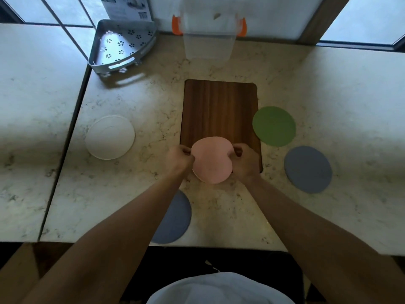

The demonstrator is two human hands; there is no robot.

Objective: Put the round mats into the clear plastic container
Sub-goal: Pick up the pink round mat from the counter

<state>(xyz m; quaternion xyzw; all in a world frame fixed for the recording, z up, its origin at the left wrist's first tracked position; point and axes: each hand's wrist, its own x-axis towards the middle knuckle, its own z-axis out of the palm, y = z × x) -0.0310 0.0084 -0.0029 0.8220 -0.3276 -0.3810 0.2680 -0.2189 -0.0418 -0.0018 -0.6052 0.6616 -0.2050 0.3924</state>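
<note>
Pink round mat (211, 160) pinched at both side edges, left hand (178, 157) on one rim and right hand (244, 160) on the other, fingers curled shut on it, the mat bent slightly and held over the near end of the wooden cutting board (220, 106). Clear plastic container (208, 43) with orange latches upright at the far edge of the counter (135, 172), well beyond the board, nothing between. Green mat (274, 126) just beside the board's right edge; grey-blue mat (308, 168) nearer, right. White mat (109, 137) lying flat near the counter's left edge. Another grey-blue mat (175, 218) at the near edge, partly hidden under the left forearm. Perforated metal corner shelf (122, 43) in the far left corner.
</note>
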